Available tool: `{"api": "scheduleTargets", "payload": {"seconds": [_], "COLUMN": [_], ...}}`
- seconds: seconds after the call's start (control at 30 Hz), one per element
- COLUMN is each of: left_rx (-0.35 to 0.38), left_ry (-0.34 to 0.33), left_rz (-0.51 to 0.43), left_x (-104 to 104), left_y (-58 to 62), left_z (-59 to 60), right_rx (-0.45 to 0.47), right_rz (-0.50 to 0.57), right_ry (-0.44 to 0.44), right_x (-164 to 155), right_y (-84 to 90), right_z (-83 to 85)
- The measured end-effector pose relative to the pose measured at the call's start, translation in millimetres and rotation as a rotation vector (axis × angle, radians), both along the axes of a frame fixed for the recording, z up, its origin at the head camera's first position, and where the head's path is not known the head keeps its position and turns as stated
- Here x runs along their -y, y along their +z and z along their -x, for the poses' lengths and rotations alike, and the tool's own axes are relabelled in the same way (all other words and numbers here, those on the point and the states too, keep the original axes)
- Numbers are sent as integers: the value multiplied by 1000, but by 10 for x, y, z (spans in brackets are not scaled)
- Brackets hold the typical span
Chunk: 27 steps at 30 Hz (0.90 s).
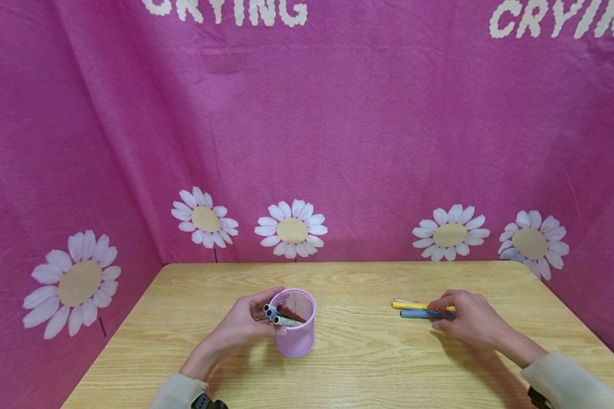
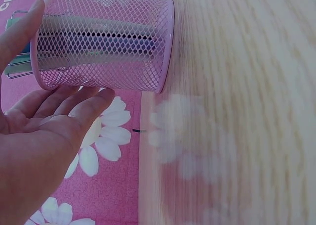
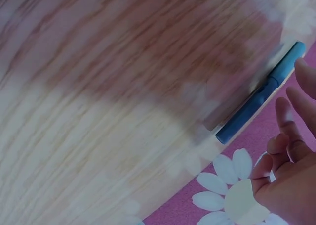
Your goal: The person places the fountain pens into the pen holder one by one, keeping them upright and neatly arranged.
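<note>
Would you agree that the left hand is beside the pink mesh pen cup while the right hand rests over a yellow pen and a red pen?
Not quite: the second pen is blue, not red. The head view shows the right hand over the yellow pen and the blue pen; the left hand is beside the pink mesh pen cup.

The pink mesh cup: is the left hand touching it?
Touching. The left wrist view shows the left hand with its fingers against the pink mesh cup.
</note>
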<state>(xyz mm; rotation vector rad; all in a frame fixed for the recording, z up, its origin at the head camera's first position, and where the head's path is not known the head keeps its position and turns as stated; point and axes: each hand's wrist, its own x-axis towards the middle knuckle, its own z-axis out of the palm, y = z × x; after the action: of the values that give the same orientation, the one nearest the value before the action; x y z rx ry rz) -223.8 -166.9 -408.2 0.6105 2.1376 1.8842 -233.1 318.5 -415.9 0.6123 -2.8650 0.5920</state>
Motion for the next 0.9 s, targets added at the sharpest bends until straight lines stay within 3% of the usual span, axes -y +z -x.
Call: {"api": "scheduleTargets", "payload": {"seconds": [0.57,0.9], "left_rx": [2,5], "left_ry": [-6,-6], "left_rz": [-13,-21], "left_x": [-11,-13], "left_y": [-13,-8], "left_z": [11,0], "right_rx": [23,61], "right_rz": [-8,39], "right_ry": [-25,-4], "right_x": [52,60], "right_y": [-44,-47], "right_z": [22,38]}}
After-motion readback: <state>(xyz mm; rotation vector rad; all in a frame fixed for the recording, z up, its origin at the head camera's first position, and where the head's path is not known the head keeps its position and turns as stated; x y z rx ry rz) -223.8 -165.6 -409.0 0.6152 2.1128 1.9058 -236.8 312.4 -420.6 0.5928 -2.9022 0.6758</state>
